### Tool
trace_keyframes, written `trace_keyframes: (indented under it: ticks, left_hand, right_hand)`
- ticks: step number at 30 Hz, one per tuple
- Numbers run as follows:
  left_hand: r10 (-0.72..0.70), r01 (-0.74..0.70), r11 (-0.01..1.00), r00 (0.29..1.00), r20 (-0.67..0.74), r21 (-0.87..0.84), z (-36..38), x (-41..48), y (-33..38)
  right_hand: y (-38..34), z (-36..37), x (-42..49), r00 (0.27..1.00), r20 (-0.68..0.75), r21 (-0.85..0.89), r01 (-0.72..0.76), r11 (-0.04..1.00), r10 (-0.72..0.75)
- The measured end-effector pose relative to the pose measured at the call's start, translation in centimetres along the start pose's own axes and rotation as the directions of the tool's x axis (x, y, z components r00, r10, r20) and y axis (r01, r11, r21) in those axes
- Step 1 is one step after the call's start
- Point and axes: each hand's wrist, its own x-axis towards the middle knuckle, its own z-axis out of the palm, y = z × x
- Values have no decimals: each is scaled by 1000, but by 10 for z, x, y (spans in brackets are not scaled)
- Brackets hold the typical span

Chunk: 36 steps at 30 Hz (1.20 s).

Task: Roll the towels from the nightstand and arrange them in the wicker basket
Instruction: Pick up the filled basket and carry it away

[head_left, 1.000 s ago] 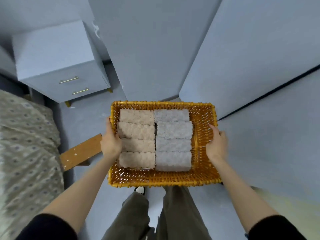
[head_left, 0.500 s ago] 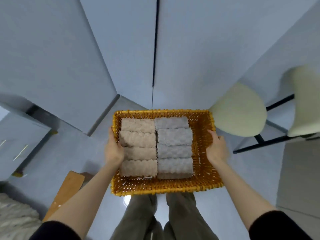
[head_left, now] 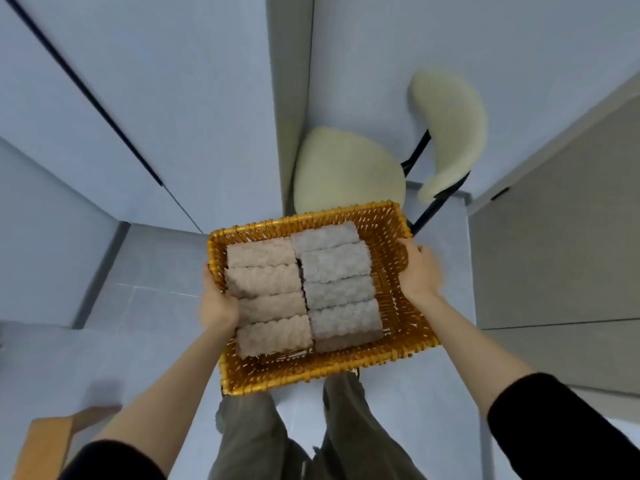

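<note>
1. Pale blue-grey walls meet a tiled floor of the same tone, and a cream padded chair with a black metal frame stands in the corner ahead.
2. A rectangular honey-yellow wicker basket is held in the air in front of the chair, its far edge overlapping the seat in view. It sits slightly skewed, the right end farther away.
3. Inside it, four beige rolled towels lie side by side in the left column.
4. Four grey rolled towels fill the column just beside them, touching the beige ones along the middle. A bare strip of basket floor shows to their right.
5. The left hand clamps the basket's left wall, its inner side lying over the rim against the beige rolls.
6. The right hand grips the right wall, thumb inside and fingers wrapped round the outside.
7. Both forearms are bare below black sleeves.
8. Olive-grey trousers show beneath the basket.
9. A light brown wooden board juts in at the lower left corner.
</note>
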Motion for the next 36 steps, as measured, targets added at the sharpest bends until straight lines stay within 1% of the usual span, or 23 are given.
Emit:
trace_keyframes:
  ticks: [4, 6, 9, 14, 17, 22, 25, 31, 36]
  left_hand:
    - [-88, 84, 994, 995, -55, -65, 44, -28, 31]
    - [-138, 129, 987, 987, -80, -98, 63, -39, 46]
    - [-231, 212, 966, 965, -123, -146, 84, -49, 64]
    - [-370, 330, 914, 916, -155, -235, 100, -37, 90]
    - [-406, 351, 897, 895, -184, -270, 102, -17, 105]
    - [-452, 374, 868, 868, -206, -326, 104, 19, 133]
    - [-485, 395, 843, 852, -196, -365, 110, 36, 149]
    - [-593, 477, 746, 793, -139, -464, 138, 53, 175]
    - [-685, 533, 644, 721, -103, -548, 180, 65, 204]
  right_hand:
    - [33, -30, 44, 995, 25, -69, 94, 993, -92]
    - [41, -43, 68, 990, 20, -112, 140, 984, -138]
    - [40, -55, 105, 976, 56, -140, 218, 966, -212]
    - [13, -59, 168, 948, 77, -168, 318, 933, -309]
    - [-12, -59, 202, 925, 101, -171, 378, 910, -365]
    - [-49, -62, 256, 903, 120, -165, 429, 888, -413]
    - [-63, -59, 287, 896, 125, -175, 444, 879, -427]
    - [-82, -54, 339, 872, 142, -239, 490, 838, -469]
    - [-88, -40, 394, 849, 161, -283, 529, 800, -504]
